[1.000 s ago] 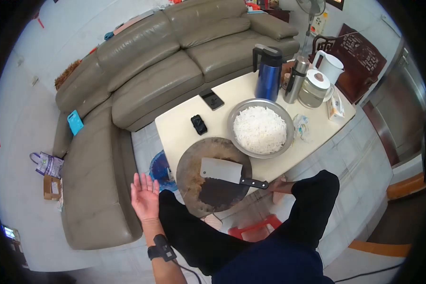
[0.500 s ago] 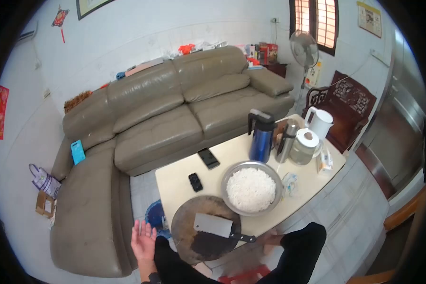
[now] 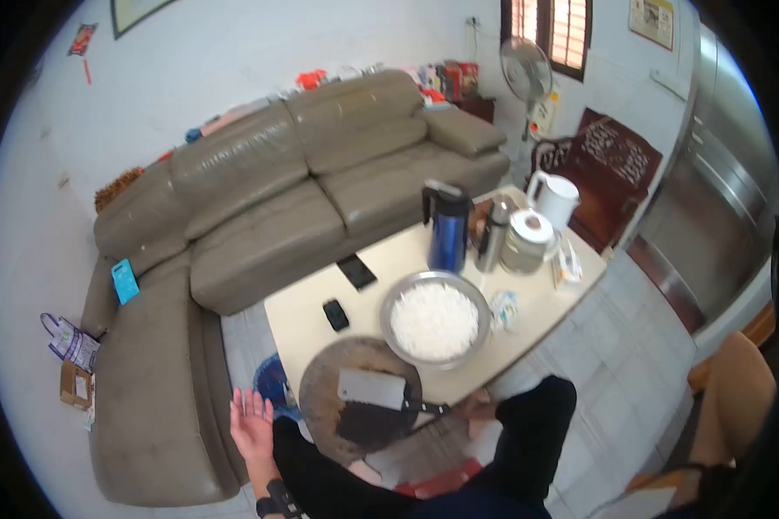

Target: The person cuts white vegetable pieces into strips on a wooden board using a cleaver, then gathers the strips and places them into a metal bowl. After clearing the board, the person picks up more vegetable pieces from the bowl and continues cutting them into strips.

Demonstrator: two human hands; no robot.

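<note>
My left hand (image 3: 253, 424) is raised palm up, fingers spread and holding nothing, with a dark band on the wrist. It is beside the round wooden chopping board (image 3: 320, 398), which lies at the near corner of the table. On that board rests a cleaver (image 3: 370, 387), its black handle pointing right over the board's edge. Just behind stands a metal bowl (image 3: 395, 346) heaped with white shredded food (image 3: 433, 320). My right hand does not show in the view.
The cream table (image 3: 299, 324) also carries two dark phone-like devices, a blue thermos jug (image 3: 448, 233), a steel flask (image 3: 493, 238), a glass pitcher (image 3: 526, 246) and a white kettle (image 3: 554, 201). A blue bin (image 3: 271, 381) stands below. A bare bent limb (image 3: 736, 398) appears at right.
The view has shifted, so the table and sofa sit further left and higher. A bare bent limb has come into view at the right. My left hand stays open; the cleaver stays on the board.
</note>
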